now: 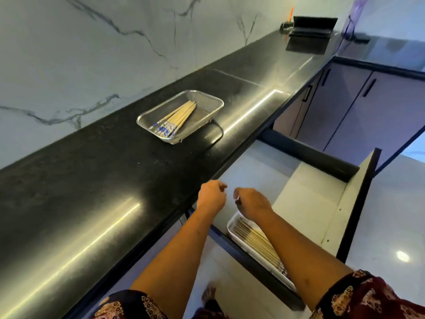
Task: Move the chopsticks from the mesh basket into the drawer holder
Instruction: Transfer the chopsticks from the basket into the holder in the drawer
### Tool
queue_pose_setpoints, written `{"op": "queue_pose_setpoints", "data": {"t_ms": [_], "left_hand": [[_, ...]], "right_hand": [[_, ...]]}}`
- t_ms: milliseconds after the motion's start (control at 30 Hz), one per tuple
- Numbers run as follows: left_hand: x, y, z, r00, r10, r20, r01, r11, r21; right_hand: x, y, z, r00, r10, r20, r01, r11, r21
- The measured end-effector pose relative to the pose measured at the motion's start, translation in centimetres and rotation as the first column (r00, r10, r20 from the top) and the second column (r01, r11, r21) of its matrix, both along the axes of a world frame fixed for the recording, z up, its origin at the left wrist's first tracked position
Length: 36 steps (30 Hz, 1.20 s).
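Note:
A metal mesh basket (202, 101) sits on the black counter and holds several wooden chopsticks (177, 117) with blue-and-white patterned ends. Below the counter an open drawer (305, 194) holds a white holder tray (232, 229) with several chopsticks (255, 240) lying in it. My left hand (210, 195) hovers at the counter's front edge, fingers curled with nothing visible in them. Beside it, my right hand (251, 203) is over the far end of the holder tray, fingers curled; whether it grips anything is unclear. Both hands are well short of the basket.
The black countertop (103, 180) runs along a marble wall. A black stand (310, 28) sits at the far end. Cabinet doors with black handles (368, 88) lie beyond the drawer. The drawer front (358, 203) juts out at the right over a pale floor.

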State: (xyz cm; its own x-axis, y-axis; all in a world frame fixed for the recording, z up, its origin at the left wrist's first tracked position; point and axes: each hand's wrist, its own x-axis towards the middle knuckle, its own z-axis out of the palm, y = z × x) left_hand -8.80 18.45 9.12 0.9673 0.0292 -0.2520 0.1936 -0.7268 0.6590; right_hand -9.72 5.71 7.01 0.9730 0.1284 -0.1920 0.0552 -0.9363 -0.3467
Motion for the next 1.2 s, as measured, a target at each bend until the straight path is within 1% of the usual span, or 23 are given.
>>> {"op": "queue_pose_setpoints", "data": {"t_ms": [100, 233, 367, 467, 533, 600, 667, 733, 767, 833, 900, 967, 1067, 1200], "left_hand": [[2.4, 1.5, 3.0, 0.997, 0.001, 0.082, 0.007, 0.995, -0.101], [5.7, 5.0, 6.1, 0.985, 0.079, 0.155, -0.048, 0.979, -0.196], [9.0, 9.3, 7.4, 0.969, 0.144, 0.2, -0.115, 0.982, -0.147], [11.5, 13.2, 8.0, 0.946, 0.226, 0.234, -0.206, 0.973, -0.104], [13.4, 15.9, 8.3, 0.926, 0.254, 0.28, -0.252, 0.967, -0.046], [15.1, 18.0, 8.5, 0.92, 0.232, 0.315, -0.253, 0.967, 0.028], [17.0, 19.7, 8.5, 0.93, 0.174, 0.325, -0.215, 0.972, 0.095], [18.8, 20.7, 8.2, 0.945, 0.105, 0.311, -0.164, 0.972, 0.168], [19.4, 20.9, 8.0, 0.952, 0.067, 0.3, -0.133, 0.969, 0.207], [20.8, 21.4, 7.6, 0.968, 0.002, 0.249, -0.073, 0.958, 0.276], [21.7, 21.7, 7.3, 0.982, -0.026, 0.188, -0.037, 0.945, 0.324], [22.2, 21.7, 7.0, 0.988, -0.026, 0.153, -0.026, 0.943, 0.331], [22.6, 21.6, 6.3, 0.995, -0.06, 0.085, 0.026, 0.933, 0.358], [23.1, 21.5, 5.7, 0.994, -0.089, 0.065, 0.054, 0.909, 0.413]], "right_hand": [[1.8, 2.8, 2.7, 0.994, 0.023, 0.103, -0.03, 0.997, 0.066], [4.5, 6.5, 6.0, 0.986, 0.074, 0.152, -0.09, 0.991, 0.104], [8.8, 10.1, 9.2, 0.972, 0.047, 0.229, -0.087, 0.981, 0.17], [12.9, 13.3, 10.4, 0.972, -0.021, 0.233, -0.058, 0.945, 0.323], [16.2, 15.5, 10.5, 0.98, -0.124, 0.159, 0.042, 0.897, 0.441], [19.2, 17.2, 10.0, 0.977, -0.212, 0.025, 0.167, 0.833, 0.527], [22.0, 18.6, 9.1, 0.965, -0.258, -0.042, 0.242, 0.822, 0.516], [24.0, 19.3, 8.1, 0.953, -0.29, -0.086, 0.297, 0.84, 0.454], [24.4, 19.4, 7.8, 0.949, -0.295, -0.11, 0.314, 0.853, 0.417], [25.8, 19.9, 7.2, 0.938, -0.287, -0.194, 0.342, 0.853, 0.395], [26.6, 20.5, 7.1, 0.899, -0.289, -0.329, 0.412, 0.812, 0.414], [27.2, 20.8, 7.1, 0.856, -0.314, -0.411, 0.486, 0.76, 0.431], [28.0, 21.0, 6.6, 0.791, -0.343, -0.506, 0.58, 0.682, 0.446], [28.4, 21.4, 6.0, 0.742, -0.332, -0.583, 0.646, 0.587, 0.488]]}}
